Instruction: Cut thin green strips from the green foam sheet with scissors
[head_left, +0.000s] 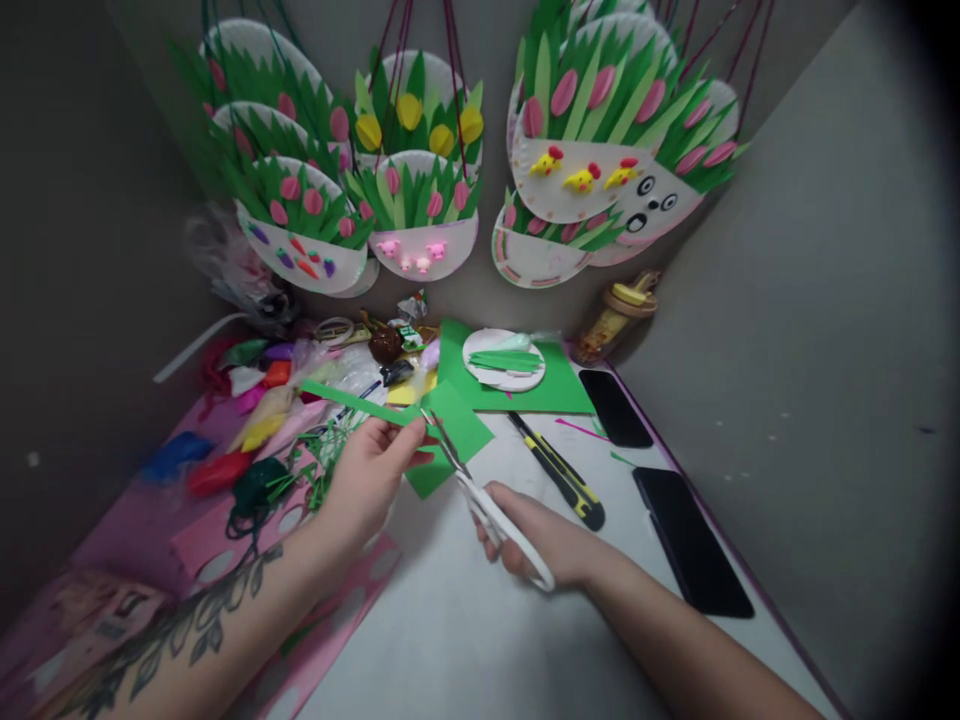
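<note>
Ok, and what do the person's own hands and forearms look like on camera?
Both the left hand and right hand are ungloved, with no sleeves in view. The left forearm bears a dark tattoo of a leafy branch; the right forearm shows no markings.

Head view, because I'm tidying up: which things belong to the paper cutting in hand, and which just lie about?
In the job, it seems:
white-handled scissors, right grip
green paper strip, left grip
cut green strips on the white plate

Apparently just lying about:
far phone
near phone
lidded container
utility knife, unheld
</note>
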